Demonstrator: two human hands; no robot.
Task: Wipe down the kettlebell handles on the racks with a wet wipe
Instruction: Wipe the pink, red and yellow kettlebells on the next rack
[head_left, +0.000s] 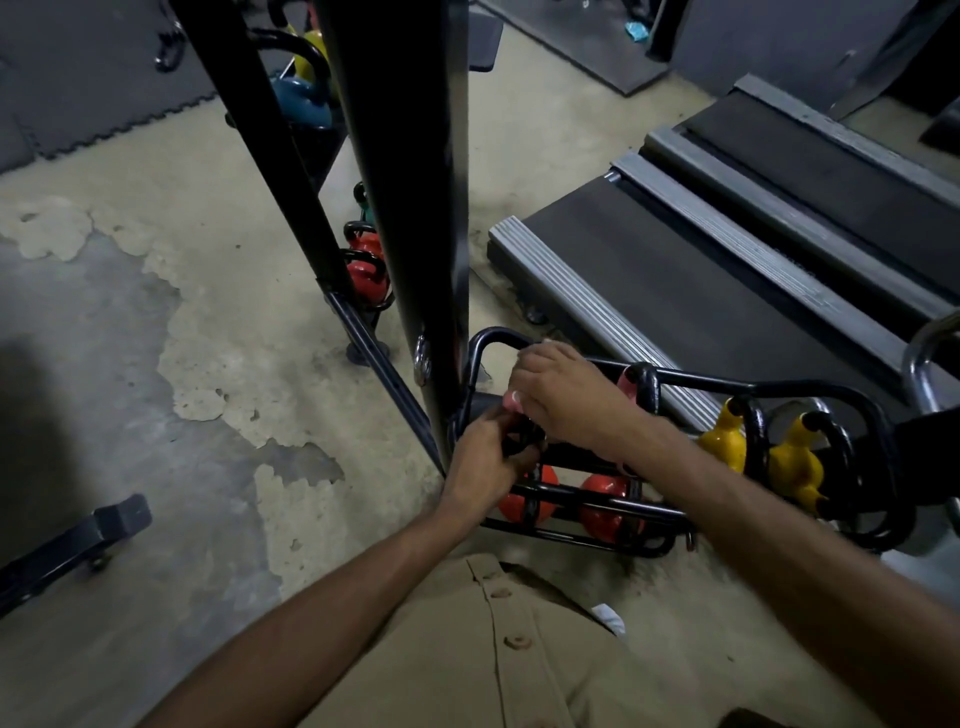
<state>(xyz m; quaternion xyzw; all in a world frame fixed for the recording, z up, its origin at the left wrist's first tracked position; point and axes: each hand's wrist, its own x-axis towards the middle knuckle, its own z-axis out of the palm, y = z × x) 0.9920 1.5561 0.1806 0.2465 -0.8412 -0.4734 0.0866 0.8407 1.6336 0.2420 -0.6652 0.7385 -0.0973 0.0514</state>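
Observation:
A low black kettlebell rack (727, 385) stands in front of me. My left hand (480, 465) grips the black handle (519, 442) of an orange kettlebell (519, 508) at the rack's left end. My right hand (566, 395) hovers just above it, knuckles up and fingers curled downward; whatever is under the palm is hidden, and no wipe shows clearly. A second orange kettlebell (605, 512) sits to the right. Two yellow kettlebells (724, 441) (795, 467) follow further right.
A thick black upright post (410, 208) rises right beside my left hand. Behind it another rack holds red kettlebells (366, 270) and a blue one (301, 101). Treadmill decks (727, 249) lie beyond the rack. A black equipment foot (104, 525) sits at lower left. A white scrap (608, 618) shows by my shirt.

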